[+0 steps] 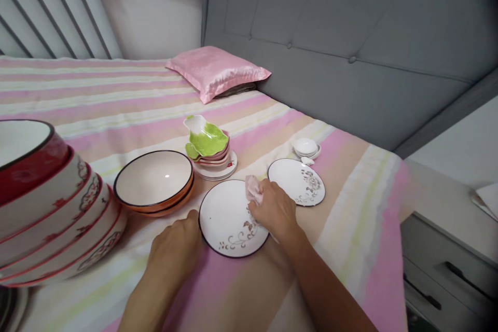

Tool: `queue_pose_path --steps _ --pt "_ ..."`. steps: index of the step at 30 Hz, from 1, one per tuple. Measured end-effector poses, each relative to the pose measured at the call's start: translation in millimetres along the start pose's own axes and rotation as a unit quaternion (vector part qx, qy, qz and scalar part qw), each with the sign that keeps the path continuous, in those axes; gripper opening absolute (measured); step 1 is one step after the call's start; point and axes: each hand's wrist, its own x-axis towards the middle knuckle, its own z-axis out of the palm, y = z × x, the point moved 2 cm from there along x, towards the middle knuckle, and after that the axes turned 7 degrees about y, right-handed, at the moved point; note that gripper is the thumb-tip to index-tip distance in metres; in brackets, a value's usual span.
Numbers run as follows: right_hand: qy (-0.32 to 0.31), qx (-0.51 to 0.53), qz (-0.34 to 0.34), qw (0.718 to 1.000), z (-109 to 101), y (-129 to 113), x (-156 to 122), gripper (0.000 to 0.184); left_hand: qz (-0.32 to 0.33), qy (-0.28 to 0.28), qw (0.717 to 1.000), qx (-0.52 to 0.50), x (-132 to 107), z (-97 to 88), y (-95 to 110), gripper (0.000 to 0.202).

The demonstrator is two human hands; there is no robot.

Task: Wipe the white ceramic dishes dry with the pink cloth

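A white plate (227, 215) with a dark rim and a floral print lies on the striped bedspread in front of me. My right hand (274, 210) is closed on a small pink cloth (253, 189) and presses it onto the plate's right side. Resting on the bedspread, my left hand (177, 249) has its fingers curled against the plate's left rim. A second matching plate (298, 181) lies just to the right.
Stacked orange-sided bowls (153, 181) sit left of the plate. A tall stack of red patterned bowls (46, 207) fills the near left. Green leaf-shaped dishes (206, 140) top a pile of saucers. Small white dishes (306, 148), a pink pillow (216, 70), a grey headboard (350, 52) and a nightstand (447, 249) lie beyond.
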Motion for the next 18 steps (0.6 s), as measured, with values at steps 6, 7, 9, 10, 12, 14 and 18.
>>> queue_pose_path --steps 6,7,9,10,12,14,18 --pt "0.036 0.012 -0.098 0.994 7.1 -3.3 -1.2 0.047 -0.002 -0.005 1.0 0.001 0.1 0.3 1.1 0.026" --pt "0.037 0.019 -0.118 0.992 8.6 -4.0 -1.1 0.049 -0.003 -0.009 1.0 0.002 0.0 0.0 1.5 0.027" --pt "0.033 0.032 -0.156 0.987 11.6 -4.9 -0.4 0.05 -0.005 -0.015 1.0 0.006 -0.1 -0.7 2.0 0.027" --pt "0.027 0.037 -0.174 0.984 13.1 -5.2 0.1 0.05 -0.004 -0.016 1.0 0.007 0.0 -0.9 2.0 0.028" --pt "0.008 0.042 -0.206 0.978 15.8 -5.6 1.2 0.049 -0.002 -0.016 1.0 0.008 0.4 -1.0 1.8 0.028" --pt "-0.01 0.045 -0.229 0.972 17.7 -5.8 1.9 0.048 -0.004 -0.018 1.0 0.005 1.0 -0.8 1.4 0.029" --pt "-0.017 0.034 -0.22 0.975 17.6 -7.2 1.2 0.053 -0.002 -0.016 1.0 0.003 1.0 -0.1 0.8 0.029"
